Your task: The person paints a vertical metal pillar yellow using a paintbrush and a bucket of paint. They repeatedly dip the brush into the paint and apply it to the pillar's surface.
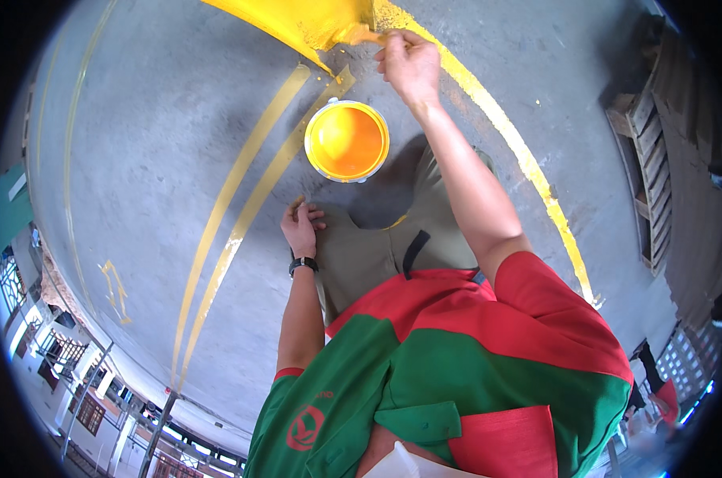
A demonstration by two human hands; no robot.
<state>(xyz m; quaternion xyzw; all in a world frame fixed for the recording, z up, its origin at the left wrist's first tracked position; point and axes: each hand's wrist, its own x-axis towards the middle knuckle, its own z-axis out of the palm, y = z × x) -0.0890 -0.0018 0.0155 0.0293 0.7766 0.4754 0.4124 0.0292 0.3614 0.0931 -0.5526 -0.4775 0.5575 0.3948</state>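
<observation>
My right hand (412, 70) is closed around the handle of a paintbrush (359, 34). Its bristles touch the edge of a glossy yellow painted area (297, 25) at the top of the view. Just below stands a round white bucket (310, 159) of yellow-orange paint (349, 145), between the brush and my bent knees. My left hand (301, 228) rests on my left knee, fingers loosely bent and apart, nothing in it. A dark watch (303, 264) is on that wrist.
Faded yellow double lines (245, 187) run down the grey concrete floor (138, 199) left of the bucket. A yellow stripe (504, 127) curves past my right arm. Wooden pallets (651, 171) stand at the right. Posts and railings (160, 430) line the lower left.
</observation>
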